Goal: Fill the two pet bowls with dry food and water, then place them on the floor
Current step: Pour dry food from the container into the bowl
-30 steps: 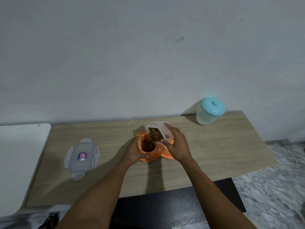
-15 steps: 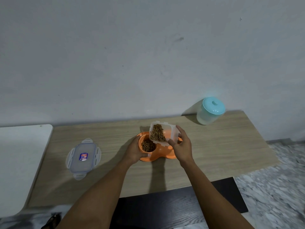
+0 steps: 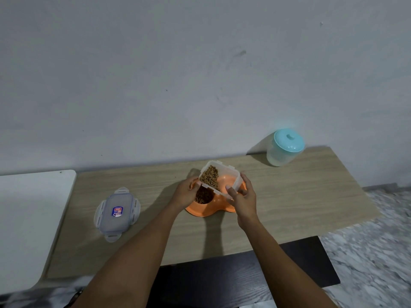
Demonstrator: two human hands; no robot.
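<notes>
The right hand pinches a tilted tub of kibble just above the bowl. The left hand grips the bowl's rim, beside the kibble-filled compartment. A lid lies left of it on the desk.

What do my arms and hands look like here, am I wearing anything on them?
Nothing worn shows. The left forearm and right forearm are bare right to the picture's lower edge, with no sleeves in sight. The left hand and right hand are ungloved, with no ring, watch or band visible.

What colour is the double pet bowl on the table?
Orange. The pet bowl shows best in the head view.
</notes>
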